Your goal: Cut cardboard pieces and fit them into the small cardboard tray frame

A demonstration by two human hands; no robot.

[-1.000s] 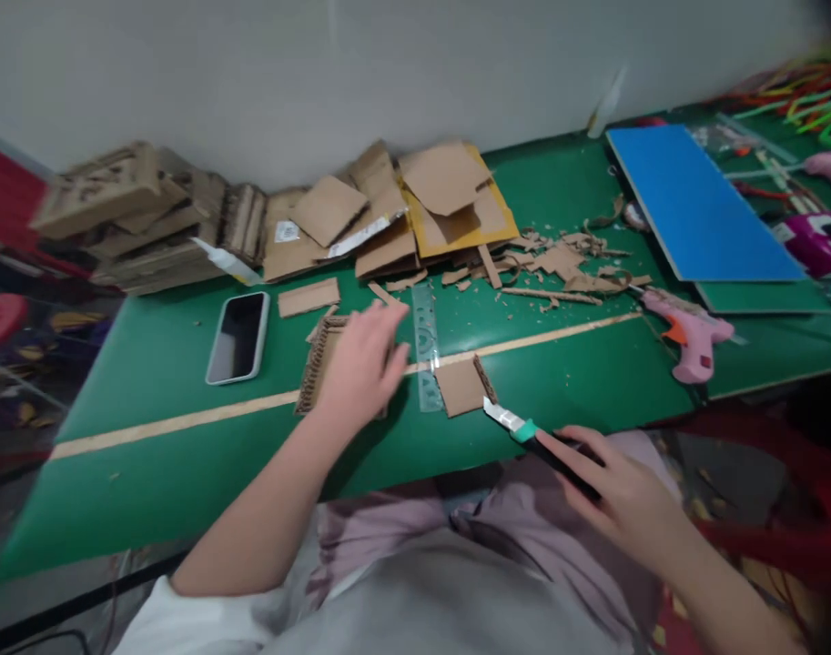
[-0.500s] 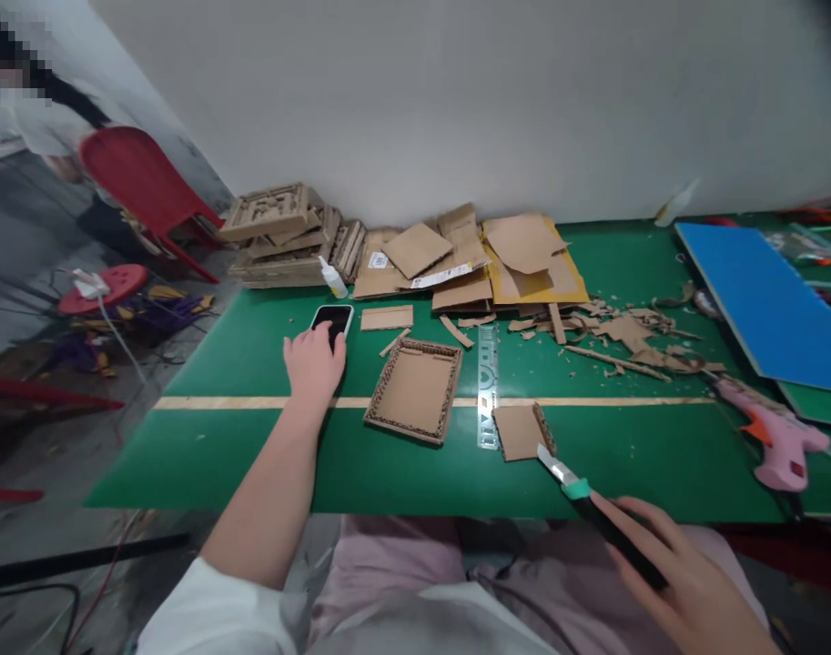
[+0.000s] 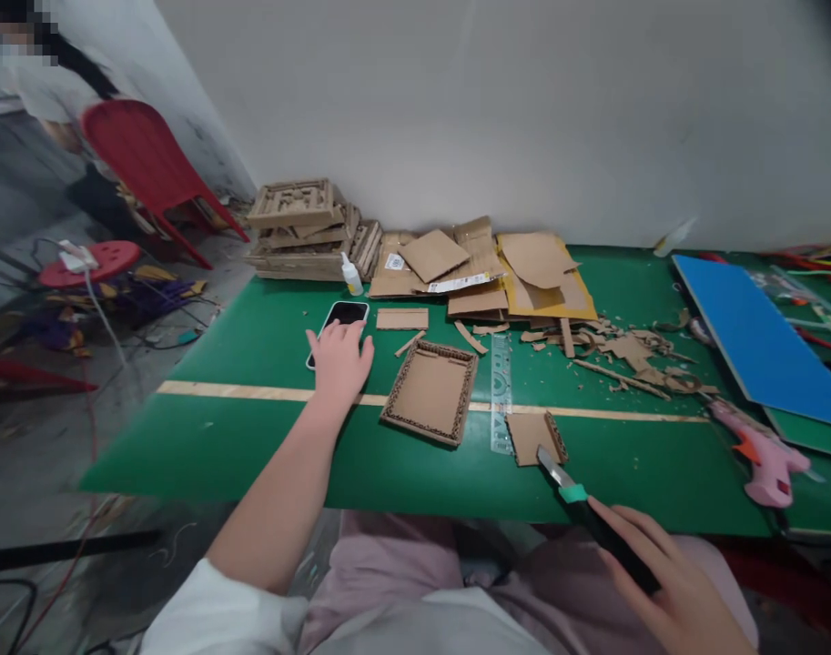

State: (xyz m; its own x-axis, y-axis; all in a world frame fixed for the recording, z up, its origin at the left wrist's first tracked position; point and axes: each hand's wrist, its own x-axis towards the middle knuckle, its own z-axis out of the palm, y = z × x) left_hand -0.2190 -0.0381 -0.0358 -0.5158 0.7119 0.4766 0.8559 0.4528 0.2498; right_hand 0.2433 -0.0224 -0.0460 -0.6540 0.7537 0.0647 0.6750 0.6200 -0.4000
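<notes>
Near the left end of the table (image 3: 251,455), my left hand (image 3: 339,357) lies with loosely spread fingers over the phone (image 3: 347,312), though I cannot tell how firmly it touches. At the front edge, my right hand (image 3: 667,573) is wrapped round the utility knife (image 3: 610,535), its blade tip over the small cardboard piece (image 3: 525,433) beside the clear ruler (image 3: 501,377). Between my hands, the cardboard tray (image 3: 429,391) sits nearer the front edge than the back.

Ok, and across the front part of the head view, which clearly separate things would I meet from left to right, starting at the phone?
Phone, tray, ruler, knife, glue gun.
</notes>
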